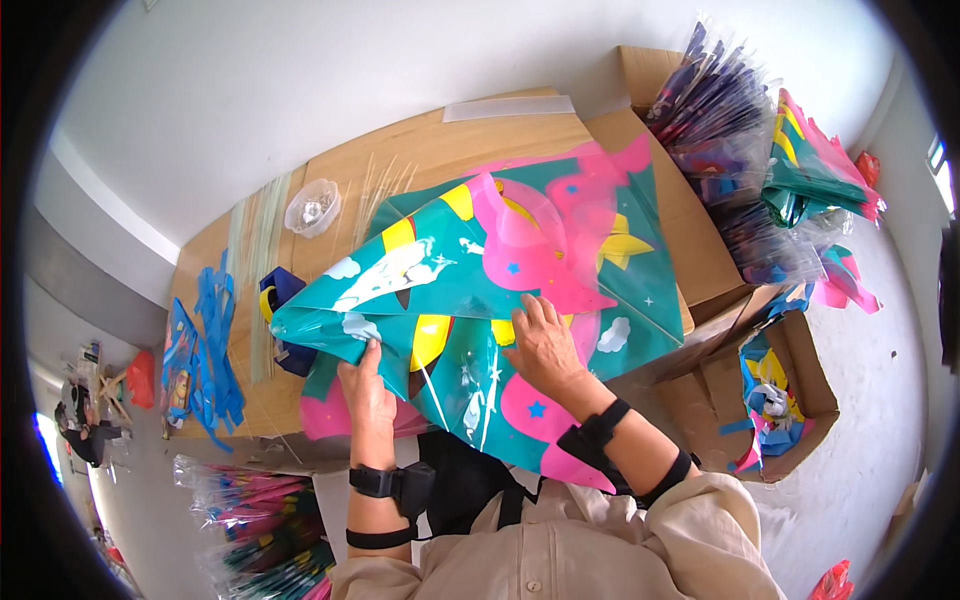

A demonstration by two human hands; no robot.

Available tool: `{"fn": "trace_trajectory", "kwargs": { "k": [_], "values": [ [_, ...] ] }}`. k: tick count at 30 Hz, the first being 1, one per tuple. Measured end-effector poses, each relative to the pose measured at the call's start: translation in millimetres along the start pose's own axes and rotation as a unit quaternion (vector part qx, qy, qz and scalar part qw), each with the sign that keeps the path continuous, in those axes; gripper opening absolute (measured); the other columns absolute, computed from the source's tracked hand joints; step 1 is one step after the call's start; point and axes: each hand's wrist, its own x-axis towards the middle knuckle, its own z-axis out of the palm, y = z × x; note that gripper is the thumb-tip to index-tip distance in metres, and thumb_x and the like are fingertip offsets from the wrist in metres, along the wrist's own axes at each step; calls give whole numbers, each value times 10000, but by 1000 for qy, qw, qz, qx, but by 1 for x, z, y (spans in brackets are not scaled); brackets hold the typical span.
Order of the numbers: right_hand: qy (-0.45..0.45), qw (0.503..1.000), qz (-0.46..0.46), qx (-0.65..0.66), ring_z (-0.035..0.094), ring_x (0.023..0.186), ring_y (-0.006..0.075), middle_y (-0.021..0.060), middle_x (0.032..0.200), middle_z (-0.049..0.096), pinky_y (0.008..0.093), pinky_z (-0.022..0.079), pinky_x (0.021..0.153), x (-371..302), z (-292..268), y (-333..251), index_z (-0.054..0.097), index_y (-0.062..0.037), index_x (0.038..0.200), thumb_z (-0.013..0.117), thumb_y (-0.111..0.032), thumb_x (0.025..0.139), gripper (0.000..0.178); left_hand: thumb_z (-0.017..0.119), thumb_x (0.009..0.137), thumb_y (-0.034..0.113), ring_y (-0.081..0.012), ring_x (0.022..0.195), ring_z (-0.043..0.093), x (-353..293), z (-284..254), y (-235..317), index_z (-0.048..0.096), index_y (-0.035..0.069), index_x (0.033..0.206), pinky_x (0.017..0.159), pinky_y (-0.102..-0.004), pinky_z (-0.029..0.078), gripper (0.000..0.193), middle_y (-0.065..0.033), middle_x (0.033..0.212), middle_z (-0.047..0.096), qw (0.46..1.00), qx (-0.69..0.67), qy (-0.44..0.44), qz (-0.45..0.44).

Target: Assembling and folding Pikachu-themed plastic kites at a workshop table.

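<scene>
A glossy teal and pink plastic kite sheet (400,265) with yellow shapes, clouds and stars lies folded on the table, its narrow tip pointing left. My left hand (368,395) is closed on its near edge by the tip, thumb on top and the other fingers hidden underneath. On the middle of the sheet rests my right hand (545,345), palm down with fingers stretched out along a fold. More of the same printed sheet (640,275) spreads out beneath and to the right. A dark blue tape dispenser (290,290) with a yellow roll stands just left of the tip.
Thin pale rods (258,215) and blue strips (215,340) lie on the wooden table's left, near a clear plastic bowl (313,207). Cardboard boxes (690,215) stand at the right, one (815,405) holding scraps. Bagged packs (265,520) sit below the table's near edge.
</scene>
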Motion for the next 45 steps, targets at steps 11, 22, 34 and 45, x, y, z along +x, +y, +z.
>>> {"fn": "trace_trajectory", "kwargs": {
  "k": [11, 22, 34, 45],
  "values": [
    [-201, 961, -100, 159, 616, 624, 275, 107, 688, 543, 364, 467, 490, -16, -39, -93, 506, -21, 822, 723, -505, 686, 547, 678, 821, 65, -152, 853, 600, 4, 6, 8, 600, -82, 1026, 776, -311, 483, 265, -93, 1005, 631, 997, 59, 19, 52],
    [-123, 968, 12, 217, 587, 540, 302, 131, 616, 572, 393, 442, 468, -37, -18, -70, 505, -46, 681, 661, -113, 716, 173, 590, 894, 375, -208, 958, 591, -13, 17, 20, 507, 13, 1182, 783, -377, 504, 470, -104, 1118, 582, 986, -111, -82, -91],
    [-282, 685, 242, 627, 443, 573, 47, -37, 622, 465, 233, 372, 490, -21, -16, -54, 533, -14, 683, 678, -74, 812, 203, 688, 836, 188, -104, 571, 519, -84, 12, -16, 561, 40, 814, 520, -231, 425, 197, -25, 691, 561, 987, 22, -91, -130],
    [-280, 656, 268, 647, 506, 627, 59, -8, 695, 571, 204, 416, 556, -33, -14, -46, 662, 14, 893, 610, -61, 860, 97, 645, 852, 95, -95, 540, 497, -90, 17, -15, 574, 44, 782, 496, -227, 404, 113, -18, 661, 545, 980, -61, -78, -175]
  ]
}}
